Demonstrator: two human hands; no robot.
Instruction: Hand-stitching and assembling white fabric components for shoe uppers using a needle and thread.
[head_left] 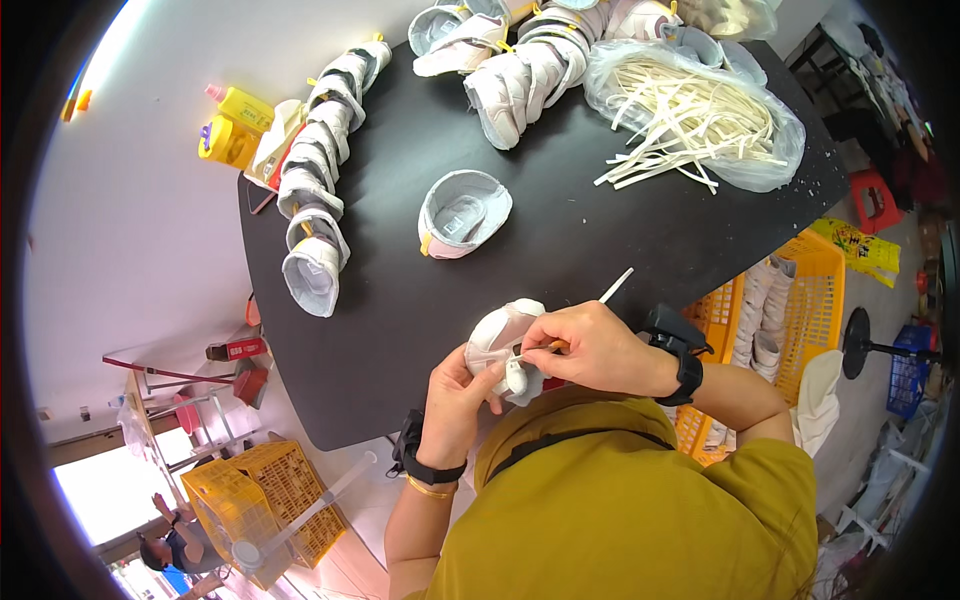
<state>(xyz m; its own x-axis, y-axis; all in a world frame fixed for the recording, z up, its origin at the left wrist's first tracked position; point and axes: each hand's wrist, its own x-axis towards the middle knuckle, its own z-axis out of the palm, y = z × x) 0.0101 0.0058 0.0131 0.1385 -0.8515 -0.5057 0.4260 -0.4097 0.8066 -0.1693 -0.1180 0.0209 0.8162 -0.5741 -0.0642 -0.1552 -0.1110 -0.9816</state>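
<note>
Near the table's front edge, my left hand (462, 392) is closed around a pale pink and white shoe upper (492, 335), fingers beneath and thumb on top. Over the upper, my right hand (590, 345) pinches a small thin tool (557, 346) with a brownish end and a dark tip touching the white part of the upper. Past the right knuckles shows a narrow white strip (617, 285); whether it is held or lies on the table I cannot tell. A second shoe upper (465, 213) stands alone beyond my hands, its grey lining facing up.
On the black table (390, 370), a row of nested uppers (318, 165) lines the left edge. More uppers (530, 80) lie at the back, beside a plastic bag of cream laces (690, 115). Yellow bottles (235, 125) stand far left. A yellow crate (815, 300) with shoes is at my right.
</note>
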